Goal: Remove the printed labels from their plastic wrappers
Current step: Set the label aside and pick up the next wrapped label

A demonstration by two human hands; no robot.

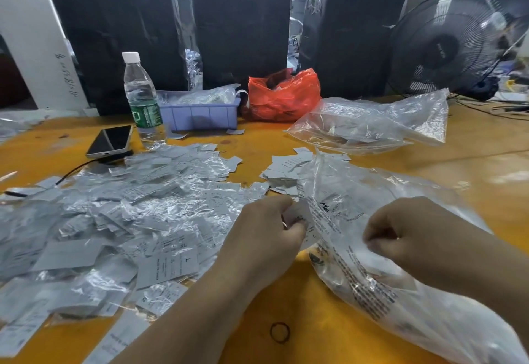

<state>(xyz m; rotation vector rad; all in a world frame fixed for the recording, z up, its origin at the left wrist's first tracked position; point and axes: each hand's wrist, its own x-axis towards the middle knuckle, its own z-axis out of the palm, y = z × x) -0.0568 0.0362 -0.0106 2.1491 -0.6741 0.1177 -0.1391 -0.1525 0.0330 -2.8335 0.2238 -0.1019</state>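
The left hand [266,229] has its fingers curled, pinching a small white printed label [299,214] between thumb and fingertips, right at the edge of a large clear printed bag [372,263]. The right hand [406,234] is also curled, its fingertips pinching the thin plastic of that same bag, which lies crumpled under and around it on the orange table [286,306]. Whether the label is already free of its own wrapper cannot be told; it is partly hidden by the fingers.

Just left of the left hand spreads a wide heap of wrapped labels [114,220], small clear sleeves with grey-white printed tags inside, covering most of the near-left part of the table. One tag near the wrist shows a letter L. Beyond the hands, touching the bag's far edge, sits a smaller pile of bare labels [286,168].

A thin black rubber band [279,332] lies on the table between the 2 forearms.

Farther back on the left, a phone [110,141] lies face up with a dark cable running from under it, and a water bottle [143,100] stands upright just beside it. Behind the bottle is a lilac tray [200,117] holding plastic-wrapped pieces, then a red bag [283,97], then another clear bag [372,125] lying to the right. 3 black-wrapped boxes [240,31] stand along the far edge, and a black fan [446,45] stands at the far right.
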